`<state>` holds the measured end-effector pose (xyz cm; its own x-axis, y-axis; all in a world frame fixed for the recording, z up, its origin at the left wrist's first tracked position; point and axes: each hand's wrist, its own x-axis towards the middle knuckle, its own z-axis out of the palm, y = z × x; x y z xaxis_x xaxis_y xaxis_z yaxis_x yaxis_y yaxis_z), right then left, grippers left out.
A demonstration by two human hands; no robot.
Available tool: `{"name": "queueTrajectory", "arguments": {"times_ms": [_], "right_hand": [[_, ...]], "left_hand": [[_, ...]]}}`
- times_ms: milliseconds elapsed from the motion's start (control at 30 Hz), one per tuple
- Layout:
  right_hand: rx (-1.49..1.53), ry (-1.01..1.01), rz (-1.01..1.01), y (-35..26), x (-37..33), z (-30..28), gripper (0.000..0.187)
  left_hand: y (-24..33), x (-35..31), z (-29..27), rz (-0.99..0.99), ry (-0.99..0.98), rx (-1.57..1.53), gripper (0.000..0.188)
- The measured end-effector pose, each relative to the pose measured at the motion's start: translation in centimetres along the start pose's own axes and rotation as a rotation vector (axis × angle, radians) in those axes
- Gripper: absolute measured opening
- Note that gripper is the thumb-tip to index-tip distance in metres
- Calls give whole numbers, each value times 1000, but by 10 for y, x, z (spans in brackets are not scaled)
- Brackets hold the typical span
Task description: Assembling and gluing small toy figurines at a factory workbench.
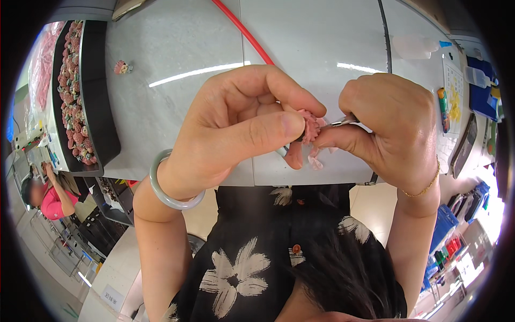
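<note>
Between thumb and fingers my left hand (pixel 230 126) pinches a small pink ridged figurine part (pixel 309 127), held just above the table's near edge. My right hand (pixel 399 121) is closed round a slim metal blade (pixel 343 121), its tip pointing left at the part's right side. The right thumb sits close against the part. Below the fingers lie thin pink scraps (pixel 315 162). Most of the part is covered by my left thumb and fingers. The blade's handle is hidden inside my right hand.
A red hose (pixel 244 32) runs over the grey table (pixel 161 48) behind my hands. One small pink-haired figurine head (pixel 123 67) lies at the left, beside a black tray (pixel 102 107) of similar pieces. Plastic bottles (pixel 416 47) stand at the right. Another person (pixel 56 198) is far left.
</note>
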<state>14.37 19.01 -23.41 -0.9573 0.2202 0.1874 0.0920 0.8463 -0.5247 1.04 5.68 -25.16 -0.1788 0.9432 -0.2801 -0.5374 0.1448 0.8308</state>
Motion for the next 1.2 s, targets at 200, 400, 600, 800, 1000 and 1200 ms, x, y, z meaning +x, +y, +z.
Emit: {"name": "queueTrajectory", "arguments": {"times_ms": [200,400,600,800,1000,1200], "right_hand": [[34,-26,-1,4,-1,0,39],[142,-126,18,10,-3,-1,40],[221,-85,3,10,0,1,40],[69,195,-122,8,6,-8,39],[-80,171,-244,7,7,-15,36],[-136,174,-287,5,7,-10,36]], "left_hand": [[-1,1,-1,-37,-45,-38,33],[0,2,1,-60,-66,-29,31],[2,1,-2,-27,-76,-35,32],[3,1,1,91,-1,3,35],[6,-3,-3,99,23,-39,33],[5,-2,-5,109,0,-33,31]]}}
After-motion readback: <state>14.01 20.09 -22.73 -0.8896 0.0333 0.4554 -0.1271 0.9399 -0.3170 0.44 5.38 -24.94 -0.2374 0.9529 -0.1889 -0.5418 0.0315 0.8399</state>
